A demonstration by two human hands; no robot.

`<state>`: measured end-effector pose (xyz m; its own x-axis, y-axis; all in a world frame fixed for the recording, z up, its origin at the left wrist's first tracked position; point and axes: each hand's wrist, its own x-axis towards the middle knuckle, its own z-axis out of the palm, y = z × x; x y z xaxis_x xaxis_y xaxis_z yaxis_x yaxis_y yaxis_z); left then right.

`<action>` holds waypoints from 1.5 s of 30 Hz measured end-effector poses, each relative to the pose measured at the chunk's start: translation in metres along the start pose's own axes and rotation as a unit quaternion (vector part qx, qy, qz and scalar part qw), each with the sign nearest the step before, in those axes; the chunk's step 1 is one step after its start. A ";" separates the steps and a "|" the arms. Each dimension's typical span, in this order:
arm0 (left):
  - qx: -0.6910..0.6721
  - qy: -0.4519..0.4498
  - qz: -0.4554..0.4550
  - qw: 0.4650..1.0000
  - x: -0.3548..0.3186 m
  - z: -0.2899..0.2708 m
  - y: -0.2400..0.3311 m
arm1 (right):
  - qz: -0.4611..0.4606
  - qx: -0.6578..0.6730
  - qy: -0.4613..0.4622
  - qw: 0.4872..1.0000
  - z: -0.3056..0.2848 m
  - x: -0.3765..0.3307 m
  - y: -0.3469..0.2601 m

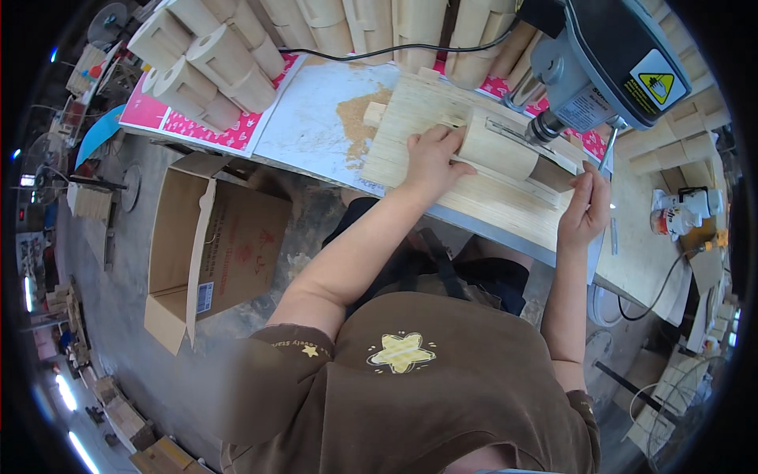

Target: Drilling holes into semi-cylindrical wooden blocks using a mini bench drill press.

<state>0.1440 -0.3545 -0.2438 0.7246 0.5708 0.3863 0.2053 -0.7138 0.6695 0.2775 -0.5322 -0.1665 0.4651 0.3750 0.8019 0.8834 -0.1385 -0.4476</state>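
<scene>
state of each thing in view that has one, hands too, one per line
Wooden cylinder, lying on its side
Left hand, at the cylinder's left end
Right hand, by the drill lever, grip unclear
Drill chuck, above the cylinder, spinning or still unclear
Cardboard box, open, flaps spread
Black cable, uncoiled

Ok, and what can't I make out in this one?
All in the head view:
- Drill press: top cut off by the upper edge.
- Wooden cylinder: underside hidden by its own bulk.
- Right hand: too small to tell whether its fingers touch the metal lever.
- Wooden pieces at the back: some cut off by the upper edge.
</scene>
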 end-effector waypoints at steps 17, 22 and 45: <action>-0.021 -0.013 0.061 0.998 0.007 0.034 0.011 | 0.077 -0.063 -0.066 0.993 -0.028 0.193 0.016; -0.002 0.001 0.059 0.998 0.006 0.029 0.011 | 0.029 -0.051 -0.009 0.998 -0.050 0.114 -0.036; -0.086 0.004 -0.010 0.996 0.000 0.037 0.008 | 0.109 -0.195 0.007 0.975 -0.065 0.181 0.074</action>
<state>0.1701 -0.3748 -0.2619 0.7168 0.5871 0.3763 0.1032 -0.6229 0.7754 0.4305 -0.5337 -0.0290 0.6429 0.2848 0.7110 0.7161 -0.5529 -0.4260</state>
